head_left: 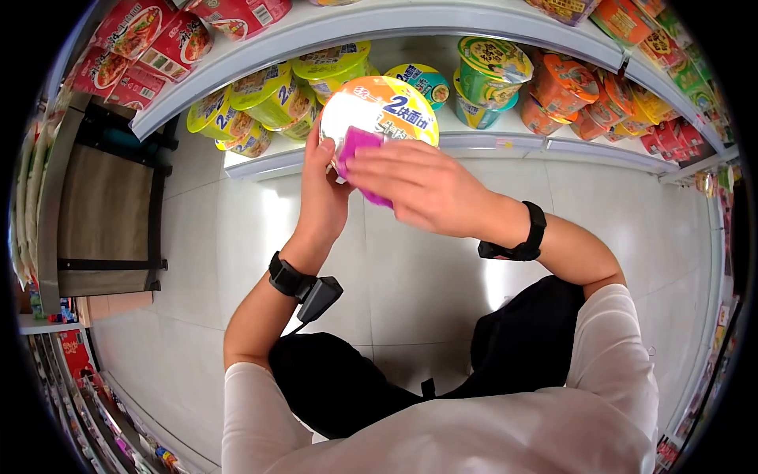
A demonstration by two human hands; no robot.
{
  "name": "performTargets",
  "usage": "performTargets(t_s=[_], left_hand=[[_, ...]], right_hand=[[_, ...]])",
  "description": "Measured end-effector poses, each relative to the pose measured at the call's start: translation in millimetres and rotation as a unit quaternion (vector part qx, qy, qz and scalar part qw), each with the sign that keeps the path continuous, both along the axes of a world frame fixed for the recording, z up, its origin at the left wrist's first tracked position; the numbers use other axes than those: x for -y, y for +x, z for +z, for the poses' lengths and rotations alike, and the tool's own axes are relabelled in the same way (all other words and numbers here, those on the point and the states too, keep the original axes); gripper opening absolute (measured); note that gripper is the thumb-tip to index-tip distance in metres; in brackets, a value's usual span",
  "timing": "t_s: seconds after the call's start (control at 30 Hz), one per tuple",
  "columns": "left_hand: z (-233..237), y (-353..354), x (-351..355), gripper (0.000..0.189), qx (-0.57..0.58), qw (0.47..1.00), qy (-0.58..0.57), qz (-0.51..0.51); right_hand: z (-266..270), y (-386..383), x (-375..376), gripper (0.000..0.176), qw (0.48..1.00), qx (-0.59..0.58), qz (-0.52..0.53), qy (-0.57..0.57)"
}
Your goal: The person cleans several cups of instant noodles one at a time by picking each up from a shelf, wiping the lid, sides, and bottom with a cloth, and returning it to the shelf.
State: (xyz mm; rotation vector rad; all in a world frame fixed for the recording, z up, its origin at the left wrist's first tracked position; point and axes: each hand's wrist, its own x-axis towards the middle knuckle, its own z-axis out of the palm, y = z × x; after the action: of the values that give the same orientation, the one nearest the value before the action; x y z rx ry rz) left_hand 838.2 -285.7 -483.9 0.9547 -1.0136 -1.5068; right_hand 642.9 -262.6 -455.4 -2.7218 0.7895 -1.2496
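My left hand (pixel 324 193) grips an instant noodle cup (pixel 383 99) from its left side, with the thumb along the rim. The lid, white with orange and yellow areas, faces up toward me and catches a bright glare. My right hand (pixel 430 186) lies over the near part of the lid, fingers pressed together on a purple cloth (pixel 360 144). Part of the cloth hangs below the fingers. The hand covers much of the cup's near side.
Behind the cup, a low shelf (pixel 584 156) holds yellow-green noodle cups (pixel 264 91), teal-and-green cups (pixel 493 67) and orange cups (pixel 562 83). Red noodle packs (pixel 170 43) stand on the upper shelf. A brown-panelled crate (pixel 106 193) stands at left on the tiled floor (pixel 229 261).
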Motion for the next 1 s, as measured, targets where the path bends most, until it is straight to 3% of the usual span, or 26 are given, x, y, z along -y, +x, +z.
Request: performTargets(t_s=[0.07, 0.1, 0.17, 0.2, 0.23, 0.27, 0.3, 0.33, 0.4, 0.47, 0.5, 0.57, 0.63, 0.67, 0.73, 0.77, 0.8, 0.87, 0.9, 1.0], left_hand=[[-5, 8, 6, 0.073, -0.057, 0.996, 0.058, -0.022], [7, 5, 0, 0.074, -0.027, 0.994, 0.110, -0.012], [15, 7, 0, 0.077, -0.090, 0.986, 0.139, -0.022], [16, 9, -1, 0.080, -0.152, 0.973, 0.172, -0.036], [16, 10, 0, 0.084, -0.163, 0.970, 0.169, -0.069], [17, 9, 0, 0.084, -0.164, 0.969, 0.170, -0.069], [21, 6, -2, 0.087, -0.197, 0.956, 0.179, -0.126], [24, 3, -1, 0.090, -0.228, 0.938, 0.183, -0.185], [24, -2, -1, 0.093, -0.226, 0.929, 0.195, -0.221], [16, 0, -1, 0.090, -0.169, 0.948, 0.159, -0.218], [2, -1, 3, 0.090, -0.169, 0.948, 0.159, -0.218], [-31, -5, 13, 0.072, -0.024, 0.997, -0.030, -0.065], [-30, -3, 9, 0.064, 0.003, 0.995, -0.074, -0.061], [-29, -3, 7, 0.060, 0.028, 0.991, -0.118, -0.059], [-17, -8, 4, 0.064, -0.030, 0.996, -0.059, -0.054], [-13, -11, 2, 0.062, -0.032, 0.997, -0.047, -0.047], [-10, -15, -1, 0.060, -0.033, 0.998, -0.034, -0.038], [-4, -23, -11, 0.062, -0.025, 0.998, -0.025, -0.049], [-3, -28, -13, 0.061, -0.067, 0.996, -0.006, -0.055], [-4, -26, -16, 0.061, -0.096, 0.991, 0.032, -0.083]], right_hand=[[5, -11, 2, 0.051, 0.997, -0.028, 0.079, -0.002], [5, -20, 8, 0.051, 0.996, -0.029, 0.081, -0.006], [3, -37, 22, 0.043, 0.996, 0.058, -0.038, -0.056], [7, -38, 20, 0.043, 0.996, 0.057, -0.036, -0.057], [12, -40, 16, 0.041, 0.967, 0.214, -0.080, 0.113], [14, -40, 12, 0.040, 0.882, 0.359, -0.122, 0.278], [13, -39, 8, 0.042, 0.847, 0.388, -0.088, 0.352], [8, -31, 9, 0.042, 0.848, 0.388, -0.090, 0.350], [-6, -12, 12, 0.048, 0.918, 0.344, -0.025, 0.196], [-7, -15, 10, 0.049, 0.923, 0.328, 0.002, 0.203], [-8, -15, 12, 0.049, 0.901, 0.357, 0.000, 0.247], [-5, -12, 9, 0.049, 0.876, 0.384, -0.001, 0.291], [6, -4, -2, 0.050, 0.774, 0.432, -0.024, 0.463], [6, 0, -2, 0.050, 0.774, 0.432, -0.022, 0.462], [3, 6, -4, 0.050, 0.885, 0.331, -0.044, 0.325], [2, 6, 2, 0.054, 0.950, 0.250, -0.095, 0.162], [3, 4, 1, 0.054, 0.949, 0.251, -0.096, 0.163], [10, -2, 2, 0.060, 0.989, 0.099, -0.112, 0.014], [15, -1, 1, 0.059, 0.993, 0.080, -0.090, -0.018], [24, -5, -1, 0.053, 0.998, -0.025, -0.061, -0.026]])
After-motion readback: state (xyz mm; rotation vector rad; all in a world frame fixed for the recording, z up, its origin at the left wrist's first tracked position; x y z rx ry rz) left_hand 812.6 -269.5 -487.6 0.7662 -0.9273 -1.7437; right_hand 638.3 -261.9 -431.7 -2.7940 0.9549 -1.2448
